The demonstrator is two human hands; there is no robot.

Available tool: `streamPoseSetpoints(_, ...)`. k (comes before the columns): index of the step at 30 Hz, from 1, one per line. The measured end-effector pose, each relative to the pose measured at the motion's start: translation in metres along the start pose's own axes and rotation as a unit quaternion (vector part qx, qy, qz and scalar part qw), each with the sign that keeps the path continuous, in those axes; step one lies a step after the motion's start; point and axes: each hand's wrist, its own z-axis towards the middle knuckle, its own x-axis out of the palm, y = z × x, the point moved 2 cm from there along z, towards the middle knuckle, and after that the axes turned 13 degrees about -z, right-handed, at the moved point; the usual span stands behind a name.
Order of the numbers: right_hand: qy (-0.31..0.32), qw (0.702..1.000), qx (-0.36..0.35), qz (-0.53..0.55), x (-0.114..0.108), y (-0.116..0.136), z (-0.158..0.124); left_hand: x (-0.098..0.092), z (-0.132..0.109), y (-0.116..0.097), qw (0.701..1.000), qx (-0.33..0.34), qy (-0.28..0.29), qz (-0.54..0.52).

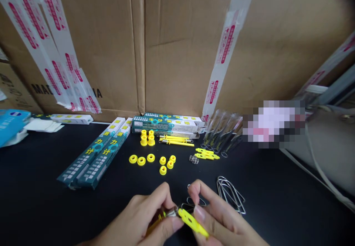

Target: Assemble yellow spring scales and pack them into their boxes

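My left hand (149, 216) is closed around a thin yellow rod with a silvery metal end (172, 212), mostly hidden by the fingers. My right hand (222, 216) pinches a flat yellow plastic piece (191, 222) with a small hole in it. The upper end of that piece meets the metal end at my left fingertips; whether they are joined I cannot tell. Behind the right hand lie bent metal wire hooks (230, 194). Farther back are similar flat yellow pieces (206, 154) beside small coil springs (193, 159).
Several yellow rings (141, 161) and yellow collars (163, 170) sit on the black table. Yellow rods with springs (177, 141) lie behind them, near clear tubes (219, 131). Printed boxes (102, 150) lie left and more boxes (166, 124) at the back, before a large cardboard carton (180, 72).
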Motion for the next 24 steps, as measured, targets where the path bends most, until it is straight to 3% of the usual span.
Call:
streamPoseSetpoints(4, 0.006, 1.0, -0.012, 0.016, -0.003, 0.002, 0.005, 0.0, 0.002, -0.001, 0.999, -0.034, 0.004, -0.01)
streamPoseSetpoints(10, -0.052, 0.994, -0.072, -0.06, 0.002, 0.001, 0.005, 0.001, 0.0, 0.002, 0.999, -0.034, 0.018, -0.011)
streamPoseSetpoints(16, -0.08, 0.993, -0.047, -0.078, -0.004, -0.009, 0.009, 0.0, 0.005, -0.001, 0.997, -0.046, 0.069, 0.005)
streamPoseSetpoints(21, -0.138, 0.983, -0.049, -0.108, -0.007, -0.011, 0.011, -0.001, 0.001, -0.003, 0.998, -0.044, 0.036, 0.004)
streamPoseSetpoints(24, -0.14, 0.985, -0.044, -0.087, -0.006, -0.01, 0.012, 0.0, 0.002, -0.003, 0.998, -0.045, 0.046, 0.006)
